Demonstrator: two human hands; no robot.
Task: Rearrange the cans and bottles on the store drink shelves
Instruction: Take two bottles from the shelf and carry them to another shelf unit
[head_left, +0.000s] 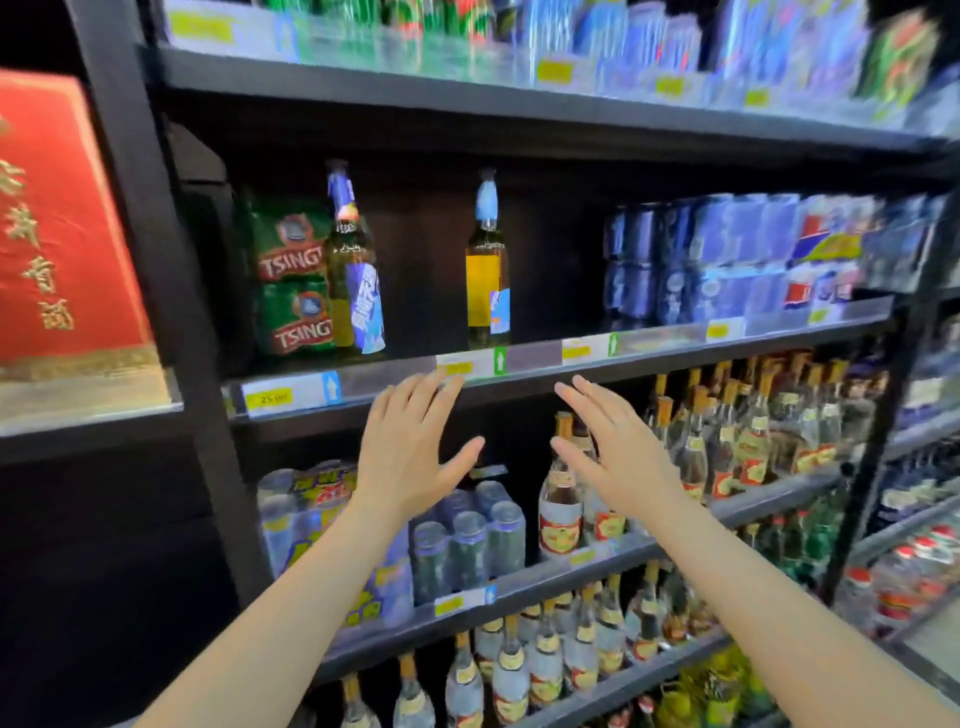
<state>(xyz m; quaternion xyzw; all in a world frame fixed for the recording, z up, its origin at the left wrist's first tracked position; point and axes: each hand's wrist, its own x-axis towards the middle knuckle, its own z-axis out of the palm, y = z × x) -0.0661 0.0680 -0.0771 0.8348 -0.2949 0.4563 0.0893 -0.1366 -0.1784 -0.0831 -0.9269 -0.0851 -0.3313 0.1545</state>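
Note:
Two tall beer bottles with blue foil necks stand upright on the middle shelf (540, 358): one (354, 270) beside a green Tsingtao can pack (291, 280), the other (487, 265) alone further right. My left hand (410, 447) and my right hand (608, 447) are both raised in front of the shelf's front rail, just below the lone bottle, fingers spread, holding nothing. Neither hand touches a bottle.
Blue can packs (737, 254) fill the middle shelf's right side. Below stand shrink-wrapped can packs (467, 540) and several clear liquor bottles (727, 441). A red box (57, 223) sits on the left unit. A dark gap lies between the two beer bottles.

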